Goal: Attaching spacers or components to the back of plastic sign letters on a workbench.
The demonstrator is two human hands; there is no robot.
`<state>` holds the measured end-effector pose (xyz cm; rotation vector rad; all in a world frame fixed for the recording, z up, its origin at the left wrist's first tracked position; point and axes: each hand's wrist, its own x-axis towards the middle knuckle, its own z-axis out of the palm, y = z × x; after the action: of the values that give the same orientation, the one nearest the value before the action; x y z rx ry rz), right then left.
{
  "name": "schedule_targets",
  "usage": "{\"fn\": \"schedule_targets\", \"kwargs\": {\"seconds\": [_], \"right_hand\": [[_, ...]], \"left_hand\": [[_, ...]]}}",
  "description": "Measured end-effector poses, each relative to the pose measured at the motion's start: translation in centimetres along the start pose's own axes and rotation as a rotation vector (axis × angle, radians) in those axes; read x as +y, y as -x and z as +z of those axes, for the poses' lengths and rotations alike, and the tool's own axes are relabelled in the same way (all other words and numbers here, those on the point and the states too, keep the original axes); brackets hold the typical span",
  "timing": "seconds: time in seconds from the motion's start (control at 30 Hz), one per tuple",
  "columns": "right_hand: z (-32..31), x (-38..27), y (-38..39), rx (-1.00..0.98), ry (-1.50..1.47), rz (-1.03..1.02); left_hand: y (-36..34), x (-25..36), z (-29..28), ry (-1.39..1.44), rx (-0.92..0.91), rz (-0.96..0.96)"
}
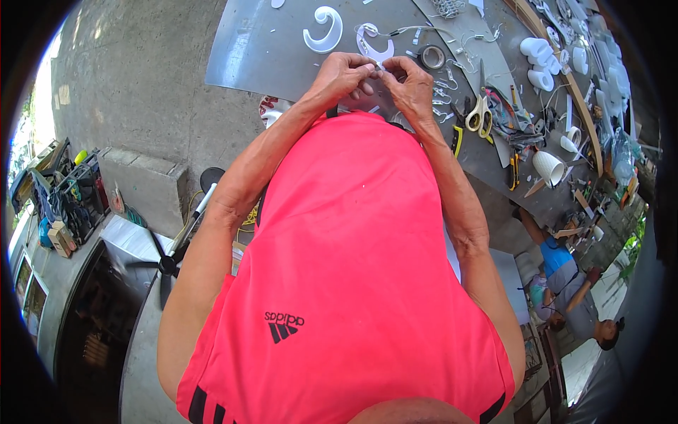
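My left hand (345, 78) and my right hand (411, 86) meet at the edge of a grey metal sheet (261, 53). Thumbs and fingers of both are pinched together around something small and pale between the fingertips, too small to name. Just beyond them lies a white curved piece (363, 44) with small light modules and a thin wire on it. To its left rests a similar white curved piece (335, 34) without modules. A roll of black tape (421, 56) sits right of my right hand. Below it, strings of wired light modules (441, 92) lie loose.
Scissors (482, 107), yellow-handled pliers (458, 143), a yellow-black cutter (513, 173) and a white textured cup-like piece (547, 168) lie to the right. White shaped pieces (540, 51) stand near a wooden strip (590, 113). A fan (167, 265) is at left; other people (572, 297) are at right.
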<state>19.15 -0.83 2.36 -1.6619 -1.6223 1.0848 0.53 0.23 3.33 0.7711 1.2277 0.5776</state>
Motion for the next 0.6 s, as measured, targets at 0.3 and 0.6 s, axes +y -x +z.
{"fn": "schedule_targets", "kwargs": {"seconds": [0.3, 0.6], "right_hand": [[-0.6, 0.9, -0.5, -0.23, -0.336, 0.357], [-0.6, 0.6, -0.6, -0.334, -0.374, 0.397]], "left_hand": [[-0.3, -1.1, -0.2, 0.066, -0.007, -0.033], [-0.7, -2.0, -1.0, 0.066, -0.022, -0.069]]}}
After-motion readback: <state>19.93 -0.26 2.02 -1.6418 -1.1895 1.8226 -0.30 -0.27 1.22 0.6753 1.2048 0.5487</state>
